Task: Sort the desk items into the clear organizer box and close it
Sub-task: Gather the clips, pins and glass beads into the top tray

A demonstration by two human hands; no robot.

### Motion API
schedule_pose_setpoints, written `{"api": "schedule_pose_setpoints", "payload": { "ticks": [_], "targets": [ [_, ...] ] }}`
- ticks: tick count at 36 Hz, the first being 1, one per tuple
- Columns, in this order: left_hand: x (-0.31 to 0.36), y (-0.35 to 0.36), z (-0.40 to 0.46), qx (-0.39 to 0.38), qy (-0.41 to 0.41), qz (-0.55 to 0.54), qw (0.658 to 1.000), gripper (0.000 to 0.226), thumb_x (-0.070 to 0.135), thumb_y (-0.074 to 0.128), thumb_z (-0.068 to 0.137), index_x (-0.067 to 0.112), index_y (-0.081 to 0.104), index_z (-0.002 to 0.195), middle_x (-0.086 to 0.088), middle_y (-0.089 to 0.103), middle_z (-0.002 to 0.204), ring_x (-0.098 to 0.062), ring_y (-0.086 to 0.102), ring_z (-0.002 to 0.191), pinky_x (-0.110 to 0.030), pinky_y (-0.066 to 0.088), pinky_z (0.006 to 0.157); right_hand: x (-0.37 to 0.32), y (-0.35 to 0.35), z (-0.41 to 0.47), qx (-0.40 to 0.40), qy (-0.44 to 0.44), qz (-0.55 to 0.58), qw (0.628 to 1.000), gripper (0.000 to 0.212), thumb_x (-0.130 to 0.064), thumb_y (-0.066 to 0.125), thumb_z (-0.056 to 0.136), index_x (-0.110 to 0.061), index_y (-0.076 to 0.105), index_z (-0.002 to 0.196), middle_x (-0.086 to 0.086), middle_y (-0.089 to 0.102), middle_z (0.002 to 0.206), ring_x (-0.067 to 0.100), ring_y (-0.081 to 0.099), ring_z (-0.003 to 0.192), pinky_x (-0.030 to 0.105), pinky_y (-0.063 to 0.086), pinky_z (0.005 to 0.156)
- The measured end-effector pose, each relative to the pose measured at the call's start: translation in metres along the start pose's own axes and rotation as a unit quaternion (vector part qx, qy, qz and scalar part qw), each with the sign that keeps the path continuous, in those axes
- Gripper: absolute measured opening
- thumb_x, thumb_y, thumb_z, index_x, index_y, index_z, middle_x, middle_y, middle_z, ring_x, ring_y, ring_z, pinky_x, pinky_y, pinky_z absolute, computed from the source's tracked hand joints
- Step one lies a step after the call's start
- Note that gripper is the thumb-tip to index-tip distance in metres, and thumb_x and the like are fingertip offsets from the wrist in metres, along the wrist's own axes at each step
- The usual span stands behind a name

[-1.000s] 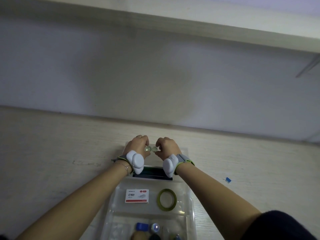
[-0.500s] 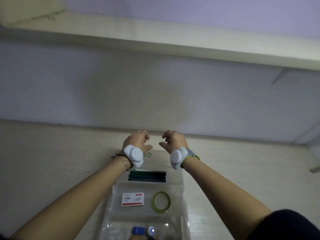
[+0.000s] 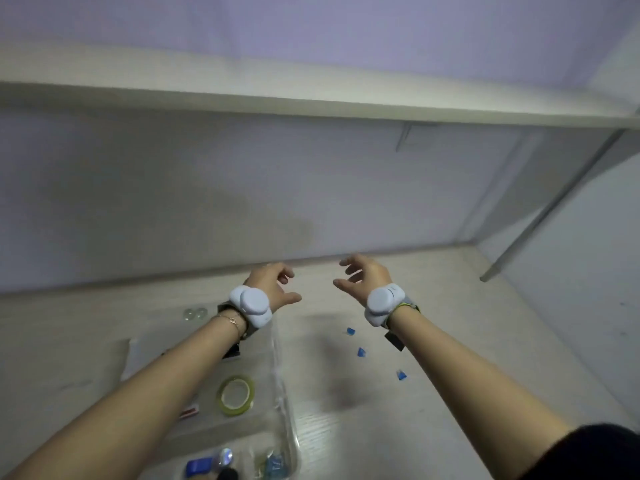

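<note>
Both hands, left hand (image 3: pixel 268 284) and right hand (image 3: pixel 363 277), hover loose-fingered, empty, beyond the organizer box (image 3: pixel 282 393).

A pale wood desk (image 3: pixel 450 306) meets a lilac wall (image 3: pixel 242 185) under a long shelf (image 3: pixel 311 102).

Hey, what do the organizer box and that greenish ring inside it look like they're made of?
Organizer box: looks like clear, glossy hard plastic; the desk shows through its wall and the edges catch highlights.
Greenish ring: probably a roll of translucent adhesive tape, yellow-green and slightly shiny, with an open centre; the core material cannot be told.
</note>
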State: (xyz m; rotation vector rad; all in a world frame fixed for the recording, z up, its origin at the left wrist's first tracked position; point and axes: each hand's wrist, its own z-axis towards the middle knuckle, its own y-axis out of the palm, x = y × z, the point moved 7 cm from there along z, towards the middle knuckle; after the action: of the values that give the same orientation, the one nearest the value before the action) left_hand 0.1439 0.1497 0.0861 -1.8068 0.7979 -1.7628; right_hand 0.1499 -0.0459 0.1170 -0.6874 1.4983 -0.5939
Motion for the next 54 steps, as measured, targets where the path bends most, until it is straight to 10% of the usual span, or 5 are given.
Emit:
{"api": "schedule_pose_setpoints", "payload": {
  "ticks": [20, 29, 54],
  "targets": [
    [0.024, 0.192, 0.003, -0.268, -0.014, 0.116, 0.956, 0.043, 0.018, 0.064, 0.087, 0.019, 0.054, 0.129, -0.007, 0.058, 0.128, -0.024, 0.060, 0.110, -0.027, 0.047, 0.096, 0.206, -0.003, -0.043, -0.157, 0.157, -0.104, 0.970, 0.038, -0.022, 0.070, 0.082, -0.015, 0.062, 0.119, 0.006, 0.062, 0.123, 0.023, 0.061, 0.107, 0.027, 0.048, 0.091],
    [0.022, 0.236, 0.017, -0.272, -0.060, 0.153, 0.948, 0.038, 0.019, 0.059, 0.089, 0.014, 0.055, 0.127, -0.007, 0.061, 0.127, -0.024, 0.057, 0.116, -0.024, 0.042, 0.094, 0.259, 0.025, -0.036, -0.197, 0.208, -0.086, 0.954, 0.033, -0.020, 0.073, 0.077, -0.014, 0.066, 0.108, 0.007, 0.068, 0.113, 0.015, 0.059, 0.084, 0.018, 0.044, 0.074],
    [0.000, 0.277, 0.027, -0.239, -0.196, 0.249, 0.918, 0.018, 0.023, 0.055, 0.089, 0.010, 0.063, 0.099, -0.007, 0.062, 0.106, -0.021, 0.056, 0.087, -0.025, 0.038, 0.069, 0.276, 0.059, -0.034, -0.274, 0.172, -0.164, 0.932, 0.006, -0.019, 0.057, 0.088, -0.015, 0.053, 0.087, 0.017, 0.051, 0.124, 0.033, 0.060, 0.105, 0.032, 0.050, 0.081]
  ]
}}
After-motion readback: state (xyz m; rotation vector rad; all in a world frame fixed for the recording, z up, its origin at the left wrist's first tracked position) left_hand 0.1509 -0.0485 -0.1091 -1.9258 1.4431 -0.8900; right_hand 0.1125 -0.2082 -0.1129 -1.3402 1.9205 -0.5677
